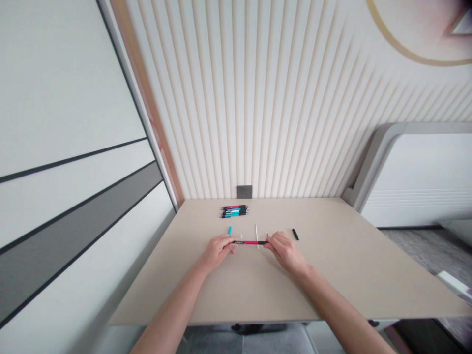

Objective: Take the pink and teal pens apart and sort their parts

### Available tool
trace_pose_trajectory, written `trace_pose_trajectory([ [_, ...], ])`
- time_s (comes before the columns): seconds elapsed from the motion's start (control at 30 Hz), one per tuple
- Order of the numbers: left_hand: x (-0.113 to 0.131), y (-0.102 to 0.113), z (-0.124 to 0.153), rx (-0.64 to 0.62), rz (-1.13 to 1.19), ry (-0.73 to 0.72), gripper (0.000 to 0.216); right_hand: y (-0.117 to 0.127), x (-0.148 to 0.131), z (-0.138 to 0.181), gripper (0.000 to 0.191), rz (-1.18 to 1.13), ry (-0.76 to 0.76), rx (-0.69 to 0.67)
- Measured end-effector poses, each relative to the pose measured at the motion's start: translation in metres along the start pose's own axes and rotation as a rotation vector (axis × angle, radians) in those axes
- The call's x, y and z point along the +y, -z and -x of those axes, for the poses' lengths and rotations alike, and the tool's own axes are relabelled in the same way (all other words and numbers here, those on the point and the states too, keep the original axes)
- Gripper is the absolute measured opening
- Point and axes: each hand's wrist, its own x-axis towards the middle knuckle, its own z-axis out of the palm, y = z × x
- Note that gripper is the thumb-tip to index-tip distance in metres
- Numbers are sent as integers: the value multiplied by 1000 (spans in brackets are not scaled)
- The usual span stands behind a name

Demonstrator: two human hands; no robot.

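A red and black pen [250,242] is held level above the desk, one end in each hand. My left hand [218,250] pinches its left end. My right hand [284,250] grips the black right end. Just beyond the pen lies a thin white pen refill [256,230], which passes behind it. A short turquoise pen part [229,230] rests past my left fingers, with a tiny whitish piece [241,236] beside it. To the right of my right hand lies a short black pen part [295,234]. A small piece by my right fingertips is mostly hidden.
Several red, turquoise and black pens [235,211] lie side by side at the back of the beige desk [221,295]. A dark wall socket [244,191] sits behind them on the ribbed wall. A white cabinet stands to the left, a padded headboard [416,172] to the right.
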Motion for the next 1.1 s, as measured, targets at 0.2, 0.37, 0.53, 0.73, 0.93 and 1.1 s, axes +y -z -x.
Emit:
trace_pose_trajectory([
  [0.2,1,3,-1,105,-100,-182,24,-3,-4,-1,34,-250,-152,-13],
  [0.37,6,2,-2,103,-157,-269,24,-9,-3,0,57,-467,-406,-184],
  [0.53,2,0,-1,65,-178,-234,22,-2,-6,-3,48,-397,-313,-190],
  [0.73,2,-3,0,-38,-97,-80,26,3,-4,-2,34,-221,-161,-128],
  [0.93,12,-3,1,-177,71,164,41,5,-6,0,25,-97,0,-83],
  [1.1,7,-2,-2,-58,33,118,32,0,-5,-1,22,-177,-54,-39],
])
